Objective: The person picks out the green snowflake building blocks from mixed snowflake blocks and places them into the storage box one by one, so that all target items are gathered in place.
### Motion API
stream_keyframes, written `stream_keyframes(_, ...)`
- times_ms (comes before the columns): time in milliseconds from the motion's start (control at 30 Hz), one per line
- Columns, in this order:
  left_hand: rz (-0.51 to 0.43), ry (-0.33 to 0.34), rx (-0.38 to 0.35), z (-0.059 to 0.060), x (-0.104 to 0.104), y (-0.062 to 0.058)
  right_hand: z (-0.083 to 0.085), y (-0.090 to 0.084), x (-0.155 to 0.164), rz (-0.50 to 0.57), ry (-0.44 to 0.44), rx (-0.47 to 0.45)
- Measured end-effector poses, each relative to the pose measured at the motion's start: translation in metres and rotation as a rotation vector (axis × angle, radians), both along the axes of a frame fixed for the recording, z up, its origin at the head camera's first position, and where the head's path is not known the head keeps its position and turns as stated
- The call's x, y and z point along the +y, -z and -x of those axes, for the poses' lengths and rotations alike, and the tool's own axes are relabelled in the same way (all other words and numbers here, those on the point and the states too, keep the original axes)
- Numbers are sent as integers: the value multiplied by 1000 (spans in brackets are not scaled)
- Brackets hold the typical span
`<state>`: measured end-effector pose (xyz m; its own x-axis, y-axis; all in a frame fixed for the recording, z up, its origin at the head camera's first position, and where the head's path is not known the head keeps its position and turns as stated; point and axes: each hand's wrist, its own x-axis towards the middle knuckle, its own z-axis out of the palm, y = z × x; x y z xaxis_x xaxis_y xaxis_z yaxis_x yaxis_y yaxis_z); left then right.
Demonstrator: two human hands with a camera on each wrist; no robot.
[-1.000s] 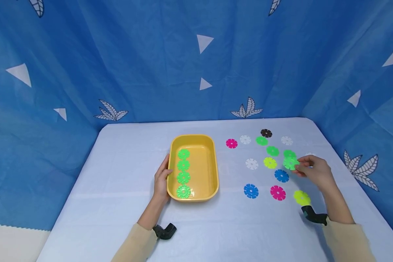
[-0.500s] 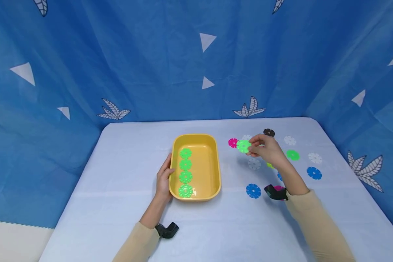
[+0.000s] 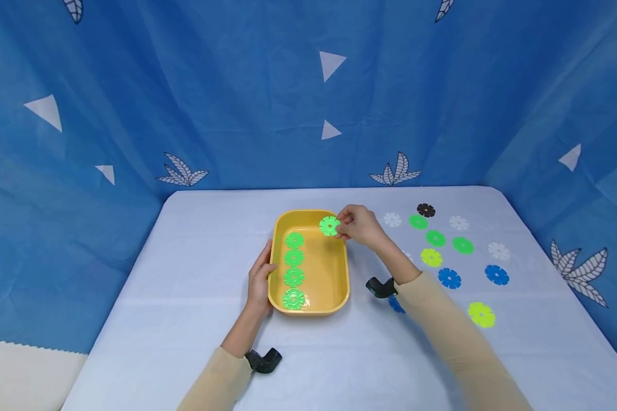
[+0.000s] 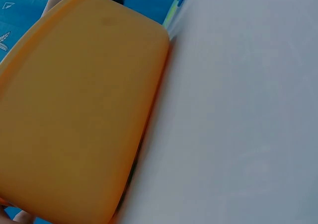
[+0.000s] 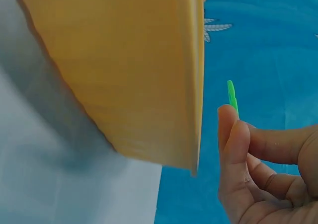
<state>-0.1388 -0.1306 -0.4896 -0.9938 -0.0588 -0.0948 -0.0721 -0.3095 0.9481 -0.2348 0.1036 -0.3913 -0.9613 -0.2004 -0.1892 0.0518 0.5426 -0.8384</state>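
Observation:
A yellow tray [image 3: 323,274] stands on the table, with several green notched plastic discs [image 3: 294,258] in a column along its left side. My left hand [image 3: 259,281] holds the tray's left wall, thumb over the rim and fingers outside. In the left wrist view the tray's outer wall [image 4: 84,105] fills much of the picture. My right hand [image 3: 360,224] pinches another green disc [image 3: 329,226] between thumb and finger over the tray's far right corner. The right wrist view shows that disc edge-on [image 5: 232,96], above the tray's rim level.
Loose discs lie right of the tray: several green [image 3: 435,238], blue [image 3: 449,278], yellow [image 3: 431,257] and white [image 3: 499,250], plus one black [image 3: 426,210]. The right sleeve [image 3: 457,337] covers part of that area. Blue patterned cloth [image 3: 288,103] rises behind the white table [image 3: 211,240].
My right hand has carried a green disc leftward from the loose discs to over the tray. The left hand keeps its hold on the tray. The view has shifted slightly.

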Motion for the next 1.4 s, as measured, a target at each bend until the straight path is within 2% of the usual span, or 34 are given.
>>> stream_keyframes(200, 4, -6, -13, -1, 1, 0, 6, 2, -14, -20, -50, 36)
stream_keyframes(333, 3, -5, -18, -1, 1, 0, 8, 3, -17, -68, -139, 37)
stream_keyframes(467, 6, -3, -10, 0, 1, -1, 7, 5, -17, -131, -282, 9)
stream_keyframes(700, 4, 3, -10, 1, 0, -1, -2, 10, -21, -143, -572, -18)
stream_keyframes(933, -2, 9, -3, 1, 0, -2, -12, 12, -30, -224, -774, -72)
stream_keyframes(1100, -6, 10, 3, 1, 0, -3, -17, 16, -37, -268, -842, -107)
stream_keyframes(1267, -1, 7, 4, 1, 1, -3, -20, 20, -43, -308, -860, -169)
stream_keyframes(1400, -4, 7, 4, 1, 0, -3, -23, 23, -45, -334, -869, -174)
